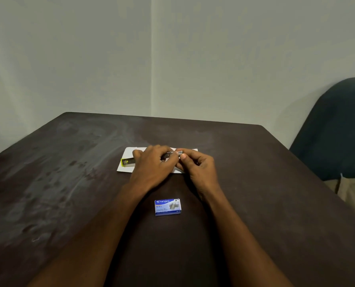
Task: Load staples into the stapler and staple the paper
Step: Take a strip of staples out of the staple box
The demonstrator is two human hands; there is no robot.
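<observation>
A small stapler (127,161) with a yellow end lies on a white sheet of paper (124,168) in the middle of the dark table. My left hand (153,165) covers the stapler's middle and holds it down. My right hand (197,165) pinches a small metal piece (179,152) at the stapler's right end between thumb and fingers; whether it is a staple strip or part of the stapler I cannot tell. A blue and white staple box (167,207) lies closed on the table nearer to me, between my forearms.
The dark brown table (69,183) has its far edge close to a pale wall. A dark green chair back (338,129) stands beyond the table's right edge, with a beige object (352,191) below it.
</observation>
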